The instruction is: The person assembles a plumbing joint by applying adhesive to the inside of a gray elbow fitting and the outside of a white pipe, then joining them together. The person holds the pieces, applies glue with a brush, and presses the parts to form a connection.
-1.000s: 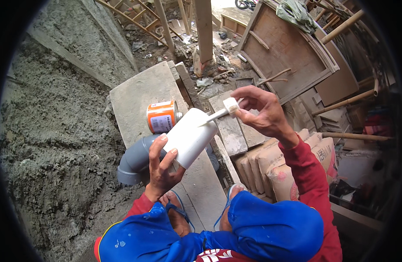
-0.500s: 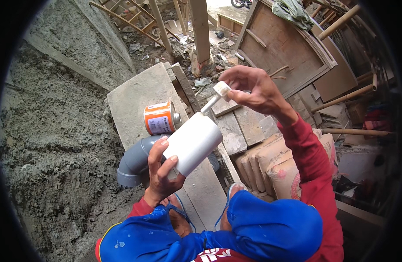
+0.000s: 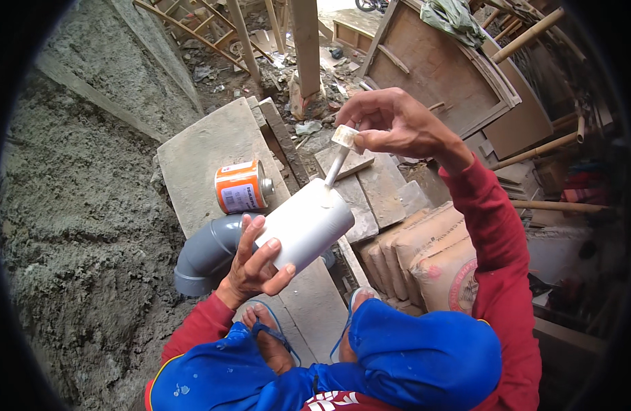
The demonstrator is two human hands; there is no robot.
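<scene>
My left hand (image 3: 255, 264) grips a short white plastic pipe (image 3: 307, 227), held tilted above the slab with its far end up to the right. Between the fingertips of my right hand (image 3: 397, 127) is a white cap with an applicator brush (image 3: 345, 137); its stem slants down and the tip touches the pipe's outer surface near the far end. A wet smear shows there. Left of the pipe, an orange and white can (image 3: 240, 188) rests on the slab. A grey pipe elbow (image 3: 209, 250) sits just below it, partly hidden by my left hand.
Beneath my feet lies a concrete slab (image 3: 209, 147), with a rough cement wall (image 3: 82, 226) on the left. Stacked paper sacks (image 3: 432, 253) stand at the right. Beyond are a wooden post (image 3: 306, 48), rubble, a wooden panel (image 3: 439, 82) and bamboo poles (image 3: 528, 34).
The brush tip has moved slightly along the pipe's end, leaving a wet mark. My left hand has turned the pipe a little, and the whole view has shifted slightly.
</scene>
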